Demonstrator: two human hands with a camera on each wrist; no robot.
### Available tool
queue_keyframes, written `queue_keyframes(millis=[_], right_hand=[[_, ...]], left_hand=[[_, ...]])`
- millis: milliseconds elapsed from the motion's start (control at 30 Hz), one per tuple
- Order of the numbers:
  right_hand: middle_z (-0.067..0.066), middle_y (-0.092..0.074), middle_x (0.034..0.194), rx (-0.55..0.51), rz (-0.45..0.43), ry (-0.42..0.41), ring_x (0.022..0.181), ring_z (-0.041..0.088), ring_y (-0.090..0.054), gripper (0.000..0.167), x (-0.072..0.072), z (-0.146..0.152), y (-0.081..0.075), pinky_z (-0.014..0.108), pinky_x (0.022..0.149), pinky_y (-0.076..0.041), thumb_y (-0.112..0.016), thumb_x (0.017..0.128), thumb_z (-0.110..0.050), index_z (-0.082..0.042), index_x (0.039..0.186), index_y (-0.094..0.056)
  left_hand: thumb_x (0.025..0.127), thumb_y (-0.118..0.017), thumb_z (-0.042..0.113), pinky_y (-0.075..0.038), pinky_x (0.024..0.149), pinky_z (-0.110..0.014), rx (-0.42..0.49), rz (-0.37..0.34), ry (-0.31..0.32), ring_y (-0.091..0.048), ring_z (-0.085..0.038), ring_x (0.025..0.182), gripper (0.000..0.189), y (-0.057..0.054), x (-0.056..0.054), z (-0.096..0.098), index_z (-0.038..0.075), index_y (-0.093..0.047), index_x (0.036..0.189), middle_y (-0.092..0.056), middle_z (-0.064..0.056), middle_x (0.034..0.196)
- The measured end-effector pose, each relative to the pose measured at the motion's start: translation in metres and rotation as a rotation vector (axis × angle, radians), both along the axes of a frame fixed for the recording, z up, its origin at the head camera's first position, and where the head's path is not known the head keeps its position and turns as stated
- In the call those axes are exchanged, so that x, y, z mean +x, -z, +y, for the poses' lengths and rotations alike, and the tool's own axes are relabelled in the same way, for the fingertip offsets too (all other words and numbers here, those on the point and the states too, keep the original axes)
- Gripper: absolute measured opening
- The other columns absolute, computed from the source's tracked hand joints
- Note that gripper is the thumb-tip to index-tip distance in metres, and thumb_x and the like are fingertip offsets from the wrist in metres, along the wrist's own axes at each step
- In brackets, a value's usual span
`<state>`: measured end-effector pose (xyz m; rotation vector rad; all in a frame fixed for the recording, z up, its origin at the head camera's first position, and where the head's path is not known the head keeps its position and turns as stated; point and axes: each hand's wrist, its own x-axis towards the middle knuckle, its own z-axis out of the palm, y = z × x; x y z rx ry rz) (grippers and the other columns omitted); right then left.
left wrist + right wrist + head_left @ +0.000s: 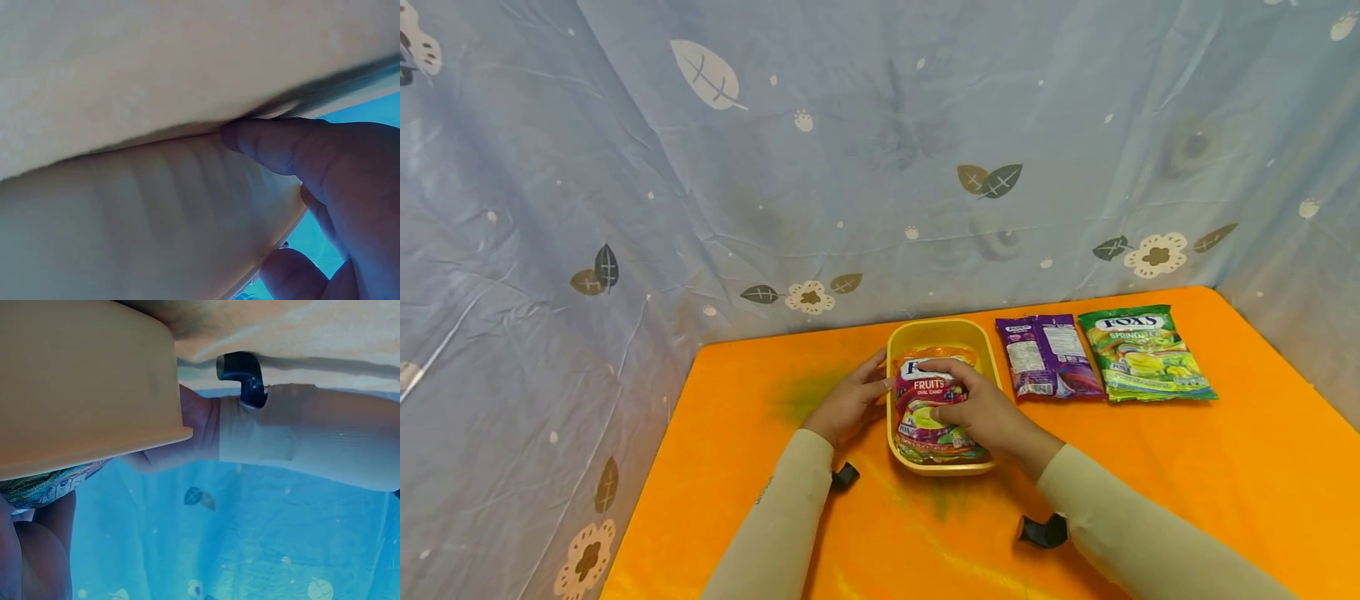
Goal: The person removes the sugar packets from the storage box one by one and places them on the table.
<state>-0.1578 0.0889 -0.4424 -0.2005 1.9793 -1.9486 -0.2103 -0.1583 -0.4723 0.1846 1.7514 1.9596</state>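
In the head view a yellow plastic tub (pixel 988 342) holds a red and purple bag of Fox's fruits oval candy (pixel 925 398), lying face up. My left hand (pixel 848 404) rests at the tub's left side, fingertips at its rim. The left wrist view shows the fingers (pixel 275 140) against the tub's ribbed outer wall (pixel 156 206). Across the candy bag lies my right hand (pixel 981 410), thumb and forefinger spread apart on its front. In the right wrist view the bag (pixel 56 485) shows just past the tub's rim (pixel 125 450).
Right of the tub lie a purple candy bag (pixel 1051 357), back side up, and a green Fox's Spring Tea bag (pixel 1146 354). Both are on the orange-covered table (pixel 1240 483). A blue patterned curtain (pixel 880 167) hangs behind the table and at its sides.
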Motion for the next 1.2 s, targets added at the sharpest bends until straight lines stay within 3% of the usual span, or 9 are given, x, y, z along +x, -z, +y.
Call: queue_keyframes(millis=[500, 967, 1200], right_hand=[[0.023, -0.052, 0.148, -0.005, 0.007, 0.037, 0.112, 0.036, -0.069, 0.062, -0.002, 0.011, -0.012, 0.044, 0.092, -0.062, -0.072, 0.103, -0.004, -0.024, 0.16, -0.056], [0.022, -0.05, 0.152, 0.072, 0.002, 0.042, 0.116, 0.038, -0.066, 0.063, -0.002, 0.033, -0.022, 0.041, 0.093, -0.061, -0.074, 0.104, -0.011, -0.029, 0.161, -0.054], [0.025, -0.05, 0.153, 0.012, -0.001, 0.027, 0.114, 0.038, -0.069, 0.066, -0.002, 0.045, -0.023, 0.044, 0.092, -0.063, -0.072, 0.104, -0.007, -0.025, 0.164, -0.049]], left_hand=[[0.114, -0.056, 0.017, -0.042, 0.118, -0.056, -0.02, -0.007, -0.012, -0.047, -0.039, 0.149, 0.069, -0.001, -0.001, 0.001, 0.023, -0.027, 0.176, -0.037, -0.017, 0.171], [0.114, -0.054, 0.014, -0.042, 0.118, -0.056, -0.008, -0.009, -0.008, -0.049, -0.037, 0.147, 0.067, 0.003, -0.002, 0.0, 0.021, -0.026, 0.176, -0.038, -0.017, 0.171], [0.115, -0.052, 0.012, -0.041, 0.119, -0.057, 0.002, -0.006, -0.009, -0.046, -0.038, 0.15, 0.067, 0.002, 0.0, 0.0, 0.02, -0.025, 0.176, -0.035, -0.017, 0.173]])
